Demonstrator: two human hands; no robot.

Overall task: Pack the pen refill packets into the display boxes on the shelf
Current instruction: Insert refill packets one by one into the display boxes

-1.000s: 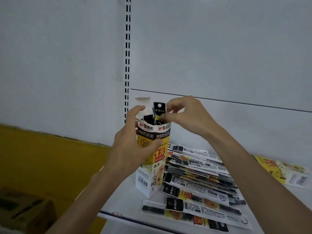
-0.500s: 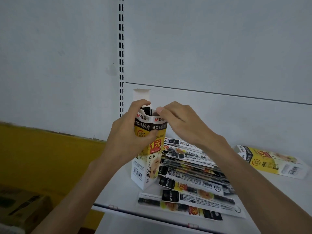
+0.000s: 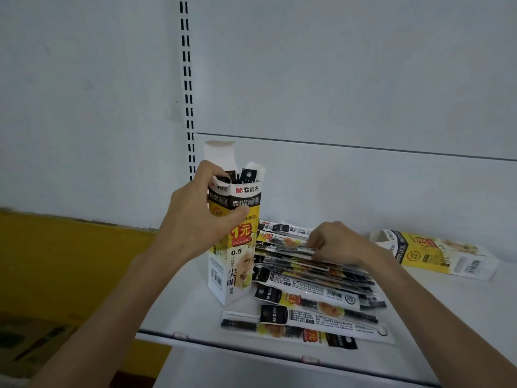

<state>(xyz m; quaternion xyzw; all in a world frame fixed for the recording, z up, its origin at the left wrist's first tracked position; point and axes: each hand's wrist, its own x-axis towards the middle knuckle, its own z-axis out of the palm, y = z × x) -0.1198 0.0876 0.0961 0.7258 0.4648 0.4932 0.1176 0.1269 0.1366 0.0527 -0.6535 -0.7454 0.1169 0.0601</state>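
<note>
My left hand [image 3: 201, 219] grips the upright display box [image 3: 237, 264] (packets [image 3: 247, 175] stick out on top); just right of it, my right hand [image 3: 335, 243] pinches the top refill packet [image 3: 285, 243] of the pile [image 3: 316, 292].

Only one camera here, a wide-angle one worn on the person's head. It faces forward and a bit down, in close to the white shelf [image 3: 190, 309]. The shelf's front edge sits low in frame, and the back panel [image 3: 335, 79] fills the upper half.
</note>
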